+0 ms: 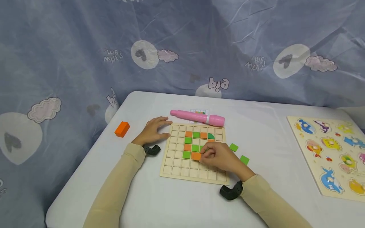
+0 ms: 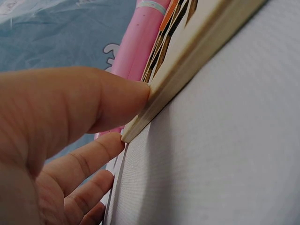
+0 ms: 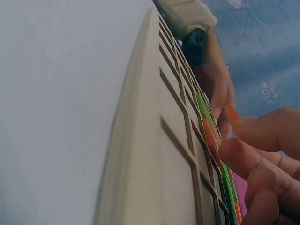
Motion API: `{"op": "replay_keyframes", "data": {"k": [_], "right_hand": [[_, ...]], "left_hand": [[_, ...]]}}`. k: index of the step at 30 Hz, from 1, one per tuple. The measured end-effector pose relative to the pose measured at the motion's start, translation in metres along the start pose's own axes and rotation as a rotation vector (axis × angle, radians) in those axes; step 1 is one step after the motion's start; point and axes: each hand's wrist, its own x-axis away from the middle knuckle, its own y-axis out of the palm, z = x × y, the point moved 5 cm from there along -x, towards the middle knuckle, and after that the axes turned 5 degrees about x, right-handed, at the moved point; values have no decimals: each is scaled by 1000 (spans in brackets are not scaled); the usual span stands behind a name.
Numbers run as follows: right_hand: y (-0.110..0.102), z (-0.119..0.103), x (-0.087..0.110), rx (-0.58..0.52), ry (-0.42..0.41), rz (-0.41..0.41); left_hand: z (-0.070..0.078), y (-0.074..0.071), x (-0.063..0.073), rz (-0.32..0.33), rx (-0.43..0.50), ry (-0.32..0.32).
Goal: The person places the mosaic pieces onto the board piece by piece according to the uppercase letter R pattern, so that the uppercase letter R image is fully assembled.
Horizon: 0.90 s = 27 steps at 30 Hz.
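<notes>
A square wooden grid board (image 1: 172, 171) lies on the white table, with orange and green square tiles and a dark green quarter-round piece (image 1: 211, 136) in its cells. Over the grid, my right hand (image 1: 220, 156) pinches an orange square tile (image 1: 196, 156) between thumb and fingertips. That tile (image 3: 231, 113) sticks out past the thumb in the right wrist view. My left hand (image 1: 152, 130) rests at the board's upper left edge, fingers fairly straight. Its thumb (image 2: 122, 101) touches the board's rim in the left wrist view.
A pink pen-shaped stick (image 1: 196, 117) lies behind the board, over a printed pattern card (image 1: 203, 111). Loose green tiles (image 1: 233, 147) lie right of the board. An orange block (image 1: 122, 129) sits at the left, a wooden animal puzzle (image 1: 316, 158) at the far right.
</notes>
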Motion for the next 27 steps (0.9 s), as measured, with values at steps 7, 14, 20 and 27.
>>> {"op": "replay_keyframes", "data": {"k": [7,14,20,27], "right_hand": [[16,-11,-6,14,-27,-45],[30,-22,-12,105,-56,-34],[36,-27,-13,143,-66,-30],[37,-29,-15,164,-81,-37]], "left_hand": [[0,1,-2,-11,0,-5],[-3,0,-2,-14,-7,-11],[-5,-1,-2,-13,-3,-4],[-5,-1,-2,-14,0,-1]]}}
